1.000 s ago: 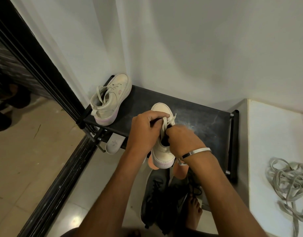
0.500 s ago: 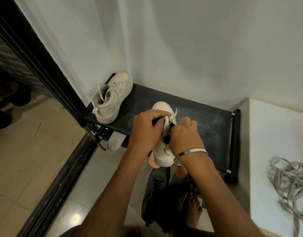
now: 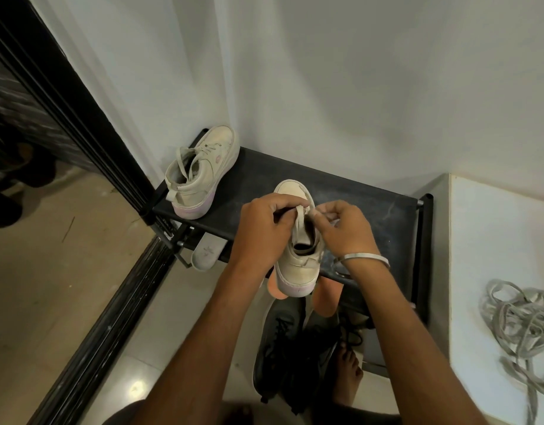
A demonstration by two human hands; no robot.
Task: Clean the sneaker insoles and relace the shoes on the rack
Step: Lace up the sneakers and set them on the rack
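A cream sneaker (image 3: 298, 271) with a pale lilac sole stands on the front of the black rack top (image 3: 356, 207), toe pointing to the wall. My left hand (image 3: 261, 231) grips its left side and pinches the tongue near the eyelets. My right hand (image 3: 344, 228), with a metal bangle on the wrist, pinches a lace end at the right eyelets. The matching sneaker (image 3: 200, 173) sits at the rack's back left corner, its lace loose.
A tangle of grey laces (image 3: 522, 329) lies on the white surface at right. A pale insole (image 3: 207, 252) and orange insoles (image 3: 326, 299) stick out below the top shelf. Dark sneakers (image 3: 283, 342) and a bare foot are on the floor. A black door frame runs along the left.
My right hand has moved up from the sneaker's opening to the eyelets at the tongue's right side. The sneaker's opening now shows. My left hand has kept its grip.
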